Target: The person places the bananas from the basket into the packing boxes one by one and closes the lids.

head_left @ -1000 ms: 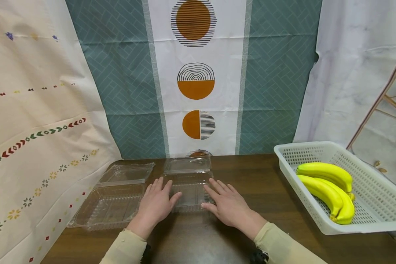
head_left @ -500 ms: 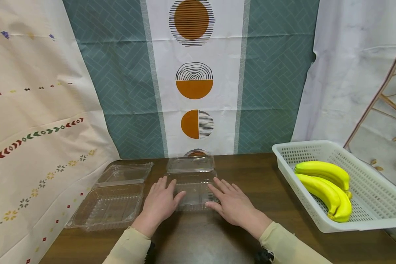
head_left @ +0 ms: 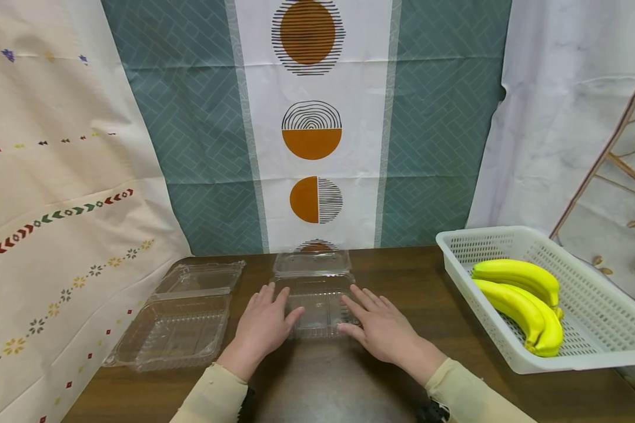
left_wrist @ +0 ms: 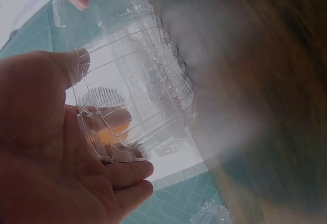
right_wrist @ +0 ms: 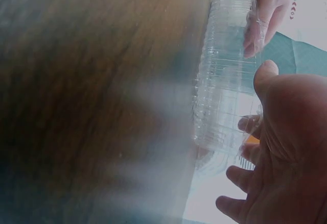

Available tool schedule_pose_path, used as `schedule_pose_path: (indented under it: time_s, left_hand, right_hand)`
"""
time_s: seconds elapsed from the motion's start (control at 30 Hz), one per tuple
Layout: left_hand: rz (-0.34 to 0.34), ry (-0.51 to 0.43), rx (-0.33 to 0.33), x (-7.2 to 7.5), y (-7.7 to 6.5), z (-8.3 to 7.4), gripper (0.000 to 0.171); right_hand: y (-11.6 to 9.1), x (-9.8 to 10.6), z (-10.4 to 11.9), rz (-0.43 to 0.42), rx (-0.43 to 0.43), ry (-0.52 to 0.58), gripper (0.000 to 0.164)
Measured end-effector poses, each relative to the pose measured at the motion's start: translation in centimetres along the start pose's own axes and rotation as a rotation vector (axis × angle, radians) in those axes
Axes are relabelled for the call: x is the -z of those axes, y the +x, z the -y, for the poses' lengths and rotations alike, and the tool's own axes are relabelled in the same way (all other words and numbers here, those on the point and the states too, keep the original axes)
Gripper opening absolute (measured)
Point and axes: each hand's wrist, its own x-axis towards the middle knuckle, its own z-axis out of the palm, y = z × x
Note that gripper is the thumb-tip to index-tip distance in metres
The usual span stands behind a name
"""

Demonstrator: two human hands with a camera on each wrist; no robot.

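Observation:
In the head view, a clear plastic clamshell container [head_left: 320, 305] lies on the table with its lid folded back toward the curtain. My left hand [head_left: 264, 323] is at its left side, fingers extended and thumb angled inward over the near corner. On the opposite side my right hand [head_left: 381, 330] lies with fingers spread, fingertips right at the rim. Both wrist views show the clear ribbed wall of the tray between the hands, with some left-hand fingers seen through the plastic. Neither hand curls round it.
A second clear clamshell container [head_left: 174, 332], lid also folded back, sits to the left. At the right stands a white perforated basket [head_left: 587, 365] holding yellow bananas [head_left: 518, 308]. Patterned curtains [head_left: 317, 147] hang along the back and sides of the brown wooden table [head_left: 323, 388].
The middle container has slid a little to the right, with both hands shifting along at its sides. The left container and the basket of bananas stay in place.

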Motion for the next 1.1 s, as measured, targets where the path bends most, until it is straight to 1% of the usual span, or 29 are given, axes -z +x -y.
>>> schedule_pose_path:
  time_s: [0.33, 0.63, 1.1]
  left_hand:
    - [0.02, -0.024, -0.001, -0.1, 0.3, -0.6, 0.073]
    - [0.035, -0.041, -0.012, -0.2, 0.4, -1.4, 0.074]
    - [0.043, -0.039, -0.036, -0.5, 0.7, -2.6, 0.075]
  right_hand:
    - [-0.4, -0.2, -0.9, -0.014, -0.009, 0.027, 0.076]
    - [-1.4, 0.5, -1.6, -0.025, -0.011, 0.076, 0.075]
    - [-2.3, 0.9, -2.7, -0.059, -0.009, 0.075, 0.074]
